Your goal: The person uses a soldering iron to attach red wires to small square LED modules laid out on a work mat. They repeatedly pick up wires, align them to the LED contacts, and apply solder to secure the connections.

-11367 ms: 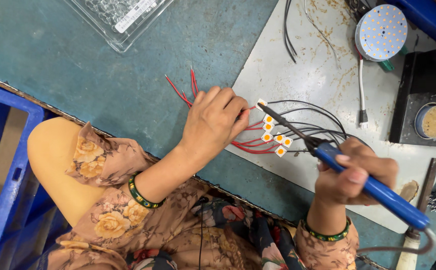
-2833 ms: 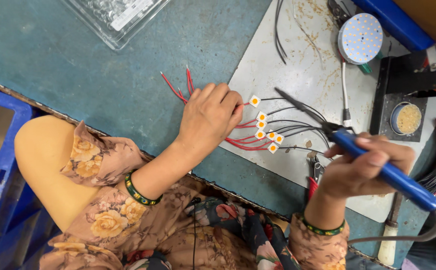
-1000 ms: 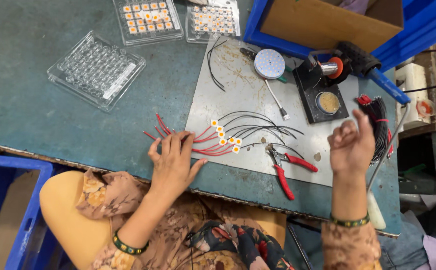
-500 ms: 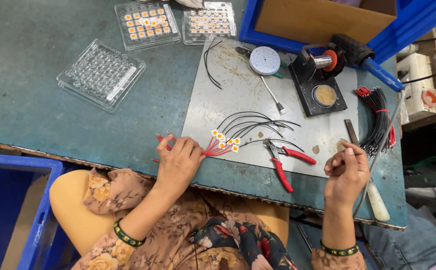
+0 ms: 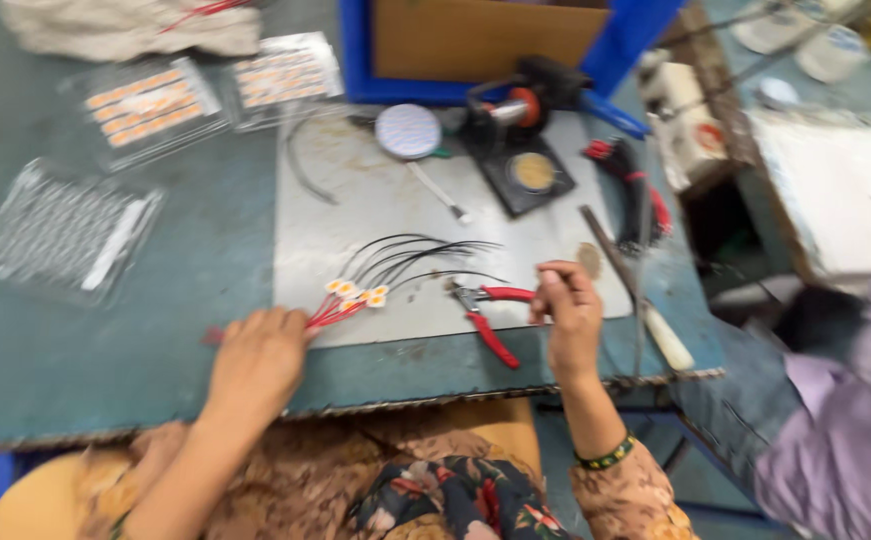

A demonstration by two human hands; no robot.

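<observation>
My left hand [image 5: 255,358] lies palm down on the near ends of a bundle of red wires [image 5: 330,313], pinning them to the teal table. The wires lead to several small white-and-orange LED chips [image 5: 355,293], from which black wires [image 5: 415,250] fan out over a grey metal plate [image 5: 355,200]. My right hand [image 5: 565,312] is curled at the upper handle of the red-handled pliers [image 5: 490,318] lying on the plate's near edge. Blur hides whether it grips the handle. A cream-handled soldering iron [image 5: 655,330] lies just right of that hand.
A round LED disc [image 5: 407,130] and a black solder stand [image 5: 530,170] sit at the plate's far side. Clear plastic trays [image 5: 150,100] lie at the left, and a blue crate [image 5: 355,60] stands behind. A wire bundle [image 5: 635,190] lies right. A person in purple [image 5: 845,420] stands right.
The view has swung and blurred. My right hand moved left from the soldering iron side to the pliers' handle. My left hand stays on the red wires.
</observation>
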